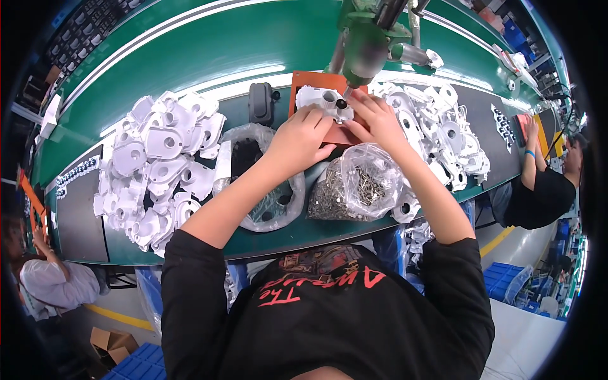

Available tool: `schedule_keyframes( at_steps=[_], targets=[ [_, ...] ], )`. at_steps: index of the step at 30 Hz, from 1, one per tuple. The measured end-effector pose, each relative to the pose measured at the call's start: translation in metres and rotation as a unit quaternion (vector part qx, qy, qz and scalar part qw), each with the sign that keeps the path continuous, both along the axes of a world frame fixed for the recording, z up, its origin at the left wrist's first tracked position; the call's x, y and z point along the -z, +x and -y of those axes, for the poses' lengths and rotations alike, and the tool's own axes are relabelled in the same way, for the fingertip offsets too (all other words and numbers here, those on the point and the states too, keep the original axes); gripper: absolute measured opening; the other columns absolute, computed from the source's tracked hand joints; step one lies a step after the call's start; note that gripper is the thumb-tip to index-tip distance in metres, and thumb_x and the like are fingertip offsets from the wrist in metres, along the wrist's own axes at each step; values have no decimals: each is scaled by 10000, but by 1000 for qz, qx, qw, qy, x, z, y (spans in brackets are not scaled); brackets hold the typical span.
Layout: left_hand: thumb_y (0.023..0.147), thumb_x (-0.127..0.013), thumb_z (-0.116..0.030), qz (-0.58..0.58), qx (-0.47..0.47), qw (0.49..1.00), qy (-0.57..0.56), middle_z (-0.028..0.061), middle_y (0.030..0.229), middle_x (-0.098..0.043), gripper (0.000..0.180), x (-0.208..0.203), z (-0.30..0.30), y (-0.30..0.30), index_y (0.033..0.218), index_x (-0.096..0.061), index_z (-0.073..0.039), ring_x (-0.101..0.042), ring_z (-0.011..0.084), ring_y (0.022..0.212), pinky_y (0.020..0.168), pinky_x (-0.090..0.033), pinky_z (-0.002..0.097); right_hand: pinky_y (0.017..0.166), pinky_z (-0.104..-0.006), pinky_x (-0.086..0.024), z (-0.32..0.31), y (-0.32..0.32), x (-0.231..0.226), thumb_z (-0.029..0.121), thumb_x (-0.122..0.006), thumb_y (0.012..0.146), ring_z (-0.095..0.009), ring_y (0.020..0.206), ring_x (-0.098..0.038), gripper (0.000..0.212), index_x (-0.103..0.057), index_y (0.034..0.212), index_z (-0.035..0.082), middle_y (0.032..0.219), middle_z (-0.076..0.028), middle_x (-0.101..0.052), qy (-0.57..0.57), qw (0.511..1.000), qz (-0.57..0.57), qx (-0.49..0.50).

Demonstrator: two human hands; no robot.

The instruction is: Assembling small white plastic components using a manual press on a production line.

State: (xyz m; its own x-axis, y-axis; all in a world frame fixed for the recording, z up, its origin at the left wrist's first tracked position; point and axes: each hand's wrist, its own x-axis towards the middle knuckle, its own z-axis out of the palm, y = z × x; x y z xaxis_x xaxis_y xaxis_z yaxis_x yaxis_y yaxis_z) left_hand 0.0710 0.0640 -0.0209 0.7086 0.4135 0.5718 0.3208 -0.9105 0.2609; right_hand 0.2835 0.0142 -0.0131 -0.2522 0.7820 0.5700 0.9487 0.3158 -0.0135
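A white plastic housing [308,96] with a round socket and a black round piece [341,104] lies on an orange fixture plate [306,78]. My left hand [303,137] grips its near left edge, fingers on the part and thumb pointing right. At its right end, my right hand [378,118] holds it between fingers and thumb, with the fingertips close under the driver tip. That tip belongs to a green power screwdriver head [366,54] standing over the plate. Whether a screw sits under the tip is hidden by my fingers.
White housings are heaped left [166,142] and right [451,134]. Nearer me lie a clear bag of screws [361,183] and a plastic-wrapped bag with black pieces [274,215]. A dark grey case [260,103] stands left of the plate. Co-workers sit at both sides.
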Motion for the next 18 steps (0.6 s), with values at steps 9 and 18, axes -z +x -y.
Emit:
schedule_keyframes(
  at_steps=[9,18],
  targets=[
    [617,-758,-226,44,2,998,32,145,1058,-541,466,5,3,11,981,-548,-26,-528,326,1056,889,-471,393,706,-256,-483,-123,201,-148,172,-476,922,-129,827,-601,233,-652,891,22,879,-55,-655,-62,905,-418,48],
    [610,-770,-231,22,-26,999,-7,144,1059,-557,487,3,4,4,994,-550,-28,-533,310,1067,889,-470,395,573,-361,-482,-187,188,-299,443,-482,908,-165,700,-582,361,-626,879,113,798,-46,-613,-513,379,-750,-175]
  ],
)
